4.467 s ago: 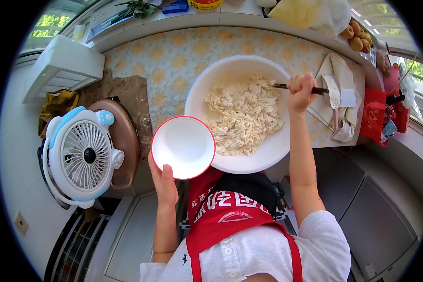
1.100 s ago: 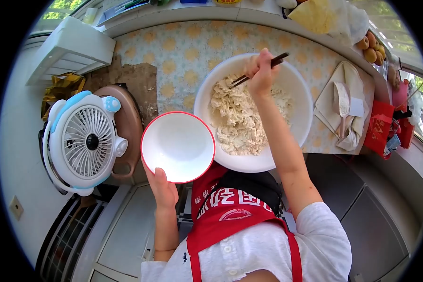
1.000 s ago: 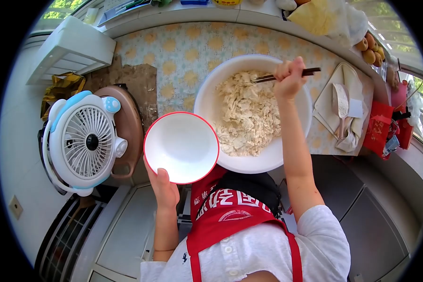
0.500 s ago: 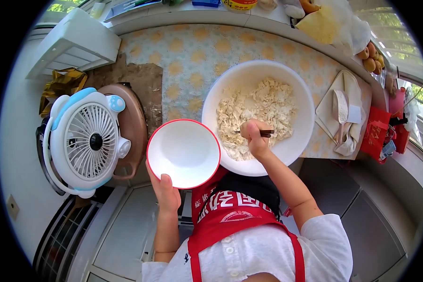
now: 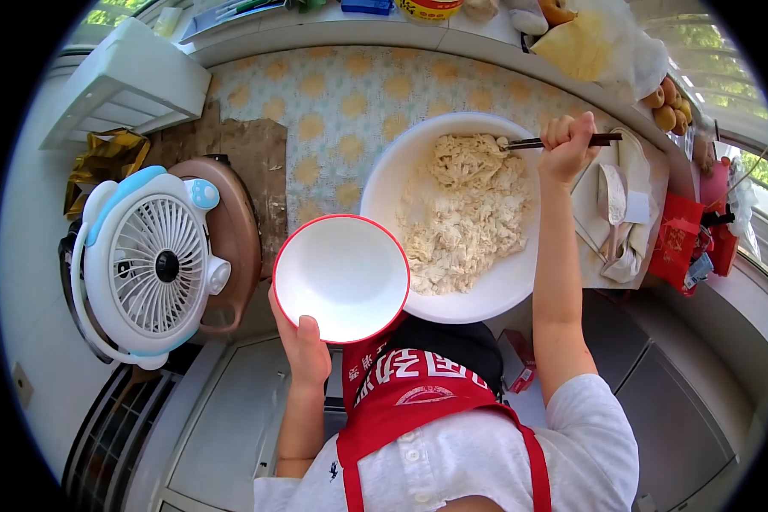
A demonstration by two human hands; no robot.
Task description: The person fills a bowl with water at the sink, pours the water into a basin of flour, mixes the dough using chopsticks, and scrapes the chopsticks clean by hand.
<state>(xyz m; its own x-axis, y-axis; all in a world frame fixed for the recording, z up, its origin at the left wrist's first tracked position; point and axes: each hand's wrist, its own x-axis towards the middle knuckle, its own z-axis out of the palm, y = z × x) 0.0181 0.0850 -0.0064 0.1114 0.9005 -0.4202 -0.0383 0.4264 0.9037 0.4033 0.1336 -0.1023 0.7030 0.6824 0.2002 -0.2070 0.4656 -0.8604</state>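
Observation:
My left hand (image 5: 305, 346) grips a white bowl with a red rim (image 5: 341, 277), its thumb over the near edge. The bowl's inside faces up and shows only a white surface. Beside it on the counter stands a large white basin (image 5: 384, 196) with shaggy, crumbly dough (image 5: 474, 222) in it. My right hand (image 5: 567, 147) is closed round dark chopsticks (image 5: 527, 144), above the basin's right rim. Their tips touch the dough at the far side of the basin.
A white and blue fan (image 5: 158, 260) stands at the left by a brown lid-like object (image 5: 235, 239). On the right, a scoop with white powder (image 5: 613, 194) lies on a cloth (image 5: 631, 247). A patterned tablecloth (image 5: 333, 102) covers the counter; fruit (image 5: 670, 104) sits on the sill.
My right hand has moved from the middle of the basin to its right rim with the chopsticks. The dough is pushed together toward the far side. The bowl has shifted slightly right.

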